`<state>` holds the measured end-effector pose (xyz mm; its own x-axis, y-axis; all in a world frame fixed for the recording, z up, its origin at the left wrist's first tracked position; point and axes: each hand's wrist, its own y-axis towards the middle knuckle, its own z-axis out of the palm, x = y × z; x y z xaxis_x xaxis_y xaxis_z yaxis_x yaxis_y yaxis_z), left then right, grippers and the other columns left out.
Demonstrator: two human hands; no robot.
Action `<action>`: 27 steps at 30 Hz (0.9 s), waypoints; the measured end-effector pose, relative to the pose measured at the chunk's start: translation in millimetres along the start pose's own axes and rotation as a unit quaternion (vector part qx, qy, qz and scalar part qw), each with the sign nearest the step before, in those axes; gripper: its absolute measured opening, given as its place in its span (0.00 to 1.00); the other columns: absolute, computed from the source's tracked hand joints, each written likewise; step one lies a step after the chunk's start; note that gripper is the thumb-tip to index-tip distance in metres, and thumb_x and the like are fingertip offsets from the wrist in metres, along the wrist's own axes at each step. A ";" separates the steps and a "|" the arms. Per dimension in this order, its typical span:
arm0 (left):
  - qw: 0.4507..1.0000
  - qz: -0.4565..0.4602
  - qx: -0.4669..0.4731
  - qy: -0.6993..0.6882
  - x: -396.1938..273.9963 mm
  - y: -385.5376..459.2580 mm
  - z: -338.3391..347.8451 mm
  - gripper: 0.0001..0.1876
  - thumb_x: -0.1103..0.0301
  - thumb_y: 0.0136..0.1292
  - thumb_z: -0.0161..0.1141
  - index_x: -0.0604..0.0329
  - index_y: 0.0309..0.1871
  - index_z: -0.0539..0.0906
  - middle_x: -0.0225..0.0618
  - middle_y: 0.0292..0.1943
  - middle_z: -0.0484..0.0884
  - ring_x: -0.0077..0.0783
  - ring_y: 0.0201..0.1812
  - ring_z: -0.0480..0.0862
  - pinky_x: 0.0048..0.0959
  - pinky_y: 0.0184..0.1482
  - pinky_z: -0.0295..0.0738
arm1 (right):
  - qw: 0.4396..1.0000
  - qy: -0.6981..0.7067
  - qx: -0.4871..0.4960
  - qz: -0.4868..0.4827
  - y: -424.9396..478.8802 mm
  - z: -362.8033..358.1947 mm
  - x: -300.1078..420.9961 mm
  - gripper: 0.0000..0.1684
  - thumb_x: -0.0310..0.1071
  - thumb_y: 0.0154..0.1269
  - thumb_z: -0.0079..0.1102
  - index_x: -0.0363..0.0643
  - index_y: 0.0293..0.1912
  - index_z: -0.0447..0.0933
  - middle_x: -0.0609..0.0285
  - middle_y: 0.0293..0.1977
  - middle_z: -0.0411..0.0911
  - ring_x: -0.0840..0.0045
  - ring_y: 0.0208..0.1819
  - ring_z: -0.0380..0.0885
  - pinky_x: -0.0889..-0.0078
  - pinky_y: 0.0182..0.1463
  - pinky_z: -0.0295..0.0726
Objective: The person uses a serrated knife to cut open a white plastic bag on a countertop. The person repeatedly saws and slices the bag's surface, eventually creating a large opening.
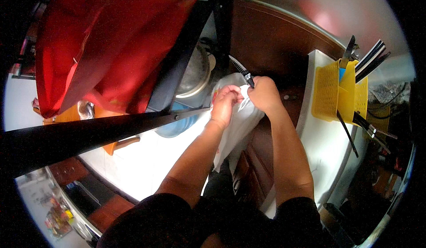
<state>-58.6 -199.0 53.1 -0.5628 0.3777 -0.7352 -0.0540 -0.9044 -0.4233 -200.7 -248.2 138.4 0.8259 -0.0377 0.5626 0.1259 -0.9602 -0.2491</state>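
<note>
Both of my hands are at the gathered top of a white translucent plastic bag, which hangs down in front of my legs and bears some red and yellow print. My left hand pinches the bag's edge between thumb and fingers. Close beside it, my right hand is closed on the bunched plastic. A black ridged object with a shiny collar sticks out past my right thumb; its kind is unclear, and whether the hand holds it too is hidden.
A black metal frame crosses on the left, with a large red fabric bag above it. Behind stand a lidded pot and a blue basin. On the right, a white counter carries a yellow basket with a knife and chopsticks.
</note>
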 end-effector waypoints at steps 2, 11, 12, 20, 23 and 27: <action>0.999 -0.009 0.017 0.028 -7.7 3.3 3.1 0.15 0.79 0.67 0.48 0.59 0.54 0.79 0.33 0.37 0.81 0.25 0.36 0.81 0.22 0.40 0.78 | 1.000 0.017 -0.010 -0.005 0.3 1.8 0.0 0.11 0.32 0.54 0.60 0.36 0.35 0.82 0.40 0.34 0.81 0.47 0.38 0.81 0.52 0.44 0.80; 0.912 -0.008 0.200 0.359 -32.3 34.8 4.6 0.11 0.68 0.74 0.51 0.56 0.53 0.82 0.27 0.31 0.80 0.20 0.29 0.78 0.23 0.36 0.78 | 0.998 0.032 -0.047 0.012 5.3 3.7 -4.7 0.13 0.35 0.54 0.61 0.33 0.32 0.80 0.39 0.31 0.80 0.46 0.36 0.81 0.50 0.40 0.78; 0.917 0.007 0.191 0.351 -32.0 34.7 2.2 0.11 0.66 0.74 0.52 0.59 0.48 0.83 0.26 0.28 0.81 0.19 0.28 0.78 0.23 0.35 0.77 | 0.998 0.039 -0.051 0.014 4.8 4.1 -1.5 0.13 0.35 0.55 0.61 0.33 0.32 0.80 0.39 0.31 0.80 0.46 0.36 0.81 0.50 0.40 0.78; 0.976 -0.012 0.053 0.213 -3.3 34.6 4.5 0.10 0.68 0.72 0.52 0.61 0.43 0.84 0.26 0.26 0.80 0.18 0.26 0.76 0.21 0.32 0.74 | 0.996 0.001 -0.079 0.041 7.0 15.0 5.6 0.14 0.36 0.56 0.62 0.32 0.34 0.79 0.39 0.33 0.80 0.46 0.38 0.81 0.49 0.44 0.78; 0.947 0.045 0.018 0.317 -8.3 35.4 12.7 0.10 0.67 0.70 0.55 0.63 0.40 0.84 0.32 0.28 0.83 0.23 0.27 0.78 0.25 0.33 0.75 | 0.992 0.019 -0.126 0.027 8.3 14.5 7.0 0.16 0.37 0.55 0.64 0.31 0.35 0.79 0.38 0.34 0.80 0.47 0.39 0.81 0.50 0.45 0.79; 0.901 0.169 -0.017 0.399 -14.3 40.3 21.4 0.08 0.68 0.64 0.60 0.64 0.38 0.84 0.44 0.30 0.85 0.35 0.30 0.82 0.33 0.37 0.77 | 0.986 0.080 -0.146 -0.013 10.1 9.4 4.3 0.16 0.34 0.54 0.67 0.30 0.37 0.79 0.38 0.31 0.81 0.48 0.37 0.82 0.55 0.42 0.80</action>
<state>-70.4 -245.1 57.8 0.2311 0.1163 -0.9660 0.0417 -0.9931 -0.1096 -190.8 -255.5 130.9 0.7242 -0.0321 0.6889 -0.0364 -0.9993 -0.0083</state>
